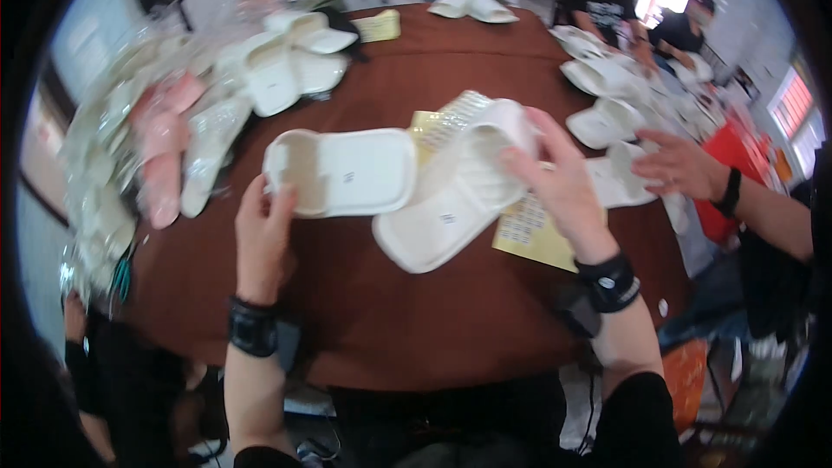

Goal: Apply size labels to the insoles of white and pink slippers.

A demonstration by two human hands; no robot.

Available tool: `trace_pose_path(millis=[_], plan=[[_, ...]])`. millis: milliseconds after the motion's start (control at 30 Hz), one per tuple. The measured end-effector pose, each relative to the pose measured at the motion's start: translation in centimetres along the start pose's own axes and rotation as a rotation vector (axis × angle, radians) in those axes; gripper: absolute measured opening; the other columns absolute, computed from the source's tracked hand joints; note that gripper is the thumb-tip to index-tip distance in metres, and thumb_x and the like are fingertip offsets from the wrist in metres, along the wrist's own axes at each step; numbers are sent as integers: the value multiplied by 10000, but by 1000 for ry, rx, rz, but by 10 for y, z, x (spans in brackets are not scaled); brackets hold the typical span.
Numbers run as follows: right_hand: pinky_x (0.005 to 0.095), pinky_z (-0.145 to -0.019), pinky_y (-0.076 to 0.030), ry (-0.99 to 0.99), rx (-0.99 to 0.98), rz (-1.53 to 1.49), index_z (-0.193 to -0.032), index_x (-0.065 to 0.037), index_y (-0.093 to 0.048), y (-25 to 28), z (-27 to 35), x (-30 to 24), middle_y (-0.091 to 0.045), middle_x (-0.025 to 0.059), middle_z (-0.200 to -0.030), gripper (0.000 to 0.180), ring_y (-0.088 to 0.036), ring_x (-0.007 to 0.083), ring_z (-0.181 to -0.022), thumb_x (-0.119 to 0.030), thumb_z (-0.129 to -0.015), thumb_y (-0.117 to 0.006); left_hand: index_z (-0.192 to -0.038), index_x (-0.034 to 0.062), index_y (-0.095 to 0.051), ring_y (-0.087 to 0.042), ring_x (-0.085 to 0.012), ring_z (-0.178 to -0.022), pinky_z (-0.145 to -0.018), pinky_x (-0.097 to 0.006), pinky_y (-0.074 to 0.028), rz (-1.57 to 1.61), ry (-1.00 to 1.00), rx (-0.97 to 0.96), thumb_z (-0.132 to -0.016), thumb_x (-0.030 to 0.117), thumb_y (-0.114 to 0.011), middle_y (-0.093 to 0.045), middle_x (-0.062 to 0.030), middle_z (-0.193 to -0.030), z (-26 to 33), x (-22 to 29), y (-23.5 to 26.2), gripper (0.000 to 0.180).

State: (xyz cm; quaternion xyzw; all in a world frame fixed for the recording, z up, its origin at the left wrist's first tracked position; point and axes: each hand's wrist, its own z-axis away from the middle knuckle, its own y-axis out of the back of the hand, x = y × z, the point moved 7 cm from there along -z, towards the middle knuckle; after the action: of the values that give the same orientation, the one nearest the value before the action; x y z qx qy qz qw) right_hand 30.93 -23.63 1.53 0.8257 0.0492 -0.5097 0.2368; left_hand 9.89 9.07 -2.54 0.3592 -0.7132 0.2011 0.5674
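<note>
My left hand grips a white slipper by its strap end, thumb on top. This slipper lies sideways, sole end pointing right, with a small dark mark on its footbed. In my right hand is a second white slipper, pinched at the strap and slanting down to the left. Its heel end comes close to the first slipper; I cannot tell whether they touch. Behind and beneath it show yellow sticker sheets printed with rows of small labels. Both my wrists wear black bands.
Bagged white slippers and a pink pair crowd the brown table's left side. More white slippers line the right edge, where another person's hand reaches in. A white pair sits at the far edge.
</note>
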Motion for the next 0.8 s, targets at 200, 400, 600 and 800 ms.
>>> trace_pose_path(millis=[200,400,600,800], plan=[[233,-716,-459,-188,103,-248,-1453,27,-449,11,-3,10,-639,49,-1083,736,-580,78,-897,-341,-893,-752,-1193,-74,-615,-561,-92,-816,-732,-247,-470,-133,51,128,-866,351,-769,-639,-59,-903,-4,-11,16,558],[221,-697,-466,-136,179,-229,-1477,34,-398,3,-4,14,-628,52,-1114,707,-588,81,-917,-333,-949,-693,-1108,-110,-568,-648,-322,-946,-816,-409,-523,-399,22,203,-752,517,-826,-657,-212,-1060,5,8,8,766],[394,-1096,-391,-91,65,-78,-1459,105,-363,-37,-4,32,-475,252,-1391,908,-481,318,-1309,-400,-831,-784,-1083,-64,-554,-657,-309,-926,-810,-407,-528,-589,5,42,-725,558,-841,-660,-206,-1005,22,27,-16,773],[354,-1018,-450,-204,-50,-181,-1419,99,-417,-42,4,21,-575,176,-1255,784,-561,226,-1151,-373,-882,-738,-930,-37,-608,-632,-287,-782,-716,-403,-516,-489,-3,-69,-760,494,-832,-654,-165,-860,26,25,-31,601]])
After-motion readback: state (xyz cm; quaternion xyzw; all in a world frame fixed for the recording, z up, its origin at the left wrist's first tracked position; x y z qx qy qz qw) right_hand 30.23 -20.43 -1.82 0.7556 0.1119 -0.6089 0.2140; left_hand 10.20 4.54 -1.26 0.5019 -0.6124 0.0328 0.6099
